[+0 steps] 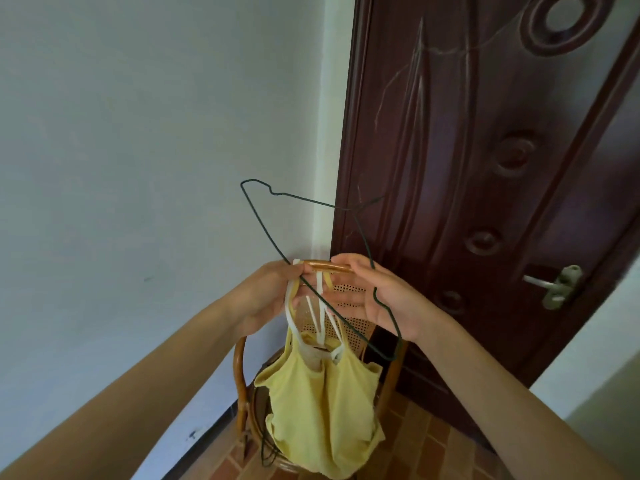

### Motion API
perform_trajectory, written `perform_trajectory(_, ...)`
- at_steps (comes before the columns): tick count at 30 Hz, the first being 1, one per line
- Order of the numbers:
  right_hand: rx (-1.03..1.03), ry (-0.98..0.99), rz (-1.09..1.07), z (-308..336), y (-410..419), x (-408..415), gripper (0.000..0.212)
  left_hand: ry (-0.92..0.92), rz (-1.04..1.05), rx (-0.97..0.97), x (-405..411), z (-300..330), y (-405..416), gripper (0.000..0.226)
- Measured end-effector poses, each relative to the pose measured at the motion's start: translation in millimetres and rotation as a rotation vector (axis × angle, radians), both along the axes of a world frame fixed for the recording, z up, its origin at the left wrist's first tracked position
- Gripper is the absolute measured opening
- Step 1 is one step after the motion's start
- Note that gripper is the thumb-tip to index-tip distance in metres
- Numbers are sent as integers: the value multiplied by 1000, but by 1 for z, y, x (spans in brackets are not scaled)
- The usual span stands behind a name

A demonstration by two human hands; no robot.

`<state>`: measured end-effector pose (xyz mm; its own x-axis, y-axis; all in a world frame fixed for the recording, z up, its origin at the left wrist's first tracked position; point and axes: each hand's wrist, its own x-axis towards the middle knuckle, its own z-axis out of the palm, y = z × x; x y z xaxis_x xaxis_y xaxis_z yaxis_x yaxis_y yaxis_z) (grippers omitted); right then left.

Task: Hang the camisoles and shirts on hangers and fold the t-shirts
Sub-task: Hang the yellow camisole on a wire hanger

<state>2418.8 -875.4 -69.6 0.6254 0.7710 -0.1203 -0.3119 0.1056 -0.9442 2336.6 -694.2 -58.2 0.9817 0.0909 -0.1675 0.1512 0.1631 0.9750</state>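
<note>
Beside a brown door (485, 188), white wall (138, 133).

A rattan chair (242, 375) stands on the brick-tiled floor (415, 445).
</note>
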Motion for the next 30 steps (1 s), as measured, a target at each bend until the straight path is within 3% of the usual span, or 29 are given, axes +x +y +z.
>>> perform_trajectory(7, -29, 66, 71, 14, 19, 5, 34, -25, -32, 30, -3, 8, 29, 26)
perform_trajectory(10, 13, 195, 131, 17, 27, 12, 38, -7, -94, 76, -5, 11, 46, 28)
perform_trajectory(13, 72, 290, 203, 16, 38, 16, 41, 21, -155, 156, -5, 13, 56, 48)
perform_trajectory(17, 127, 259, 170, 12, 57, 13, 40, 32, -160, 160, 0, 15, 64, 73)
perform_trajectory(24, 290, 410, 159, 10, 77, 14, 38, 46, -182, 37, 0, 23, 81, 57)
perform_trajectory(28, 133, 110, 63, 23, 68, 20, 36, 162, -33, 17, -3, 18, 98, 64)
perform_trajectory(30, -1, -100, 74, 30, 59, 21, 35, 199, 33, 24, -4, 15, 106, 45)
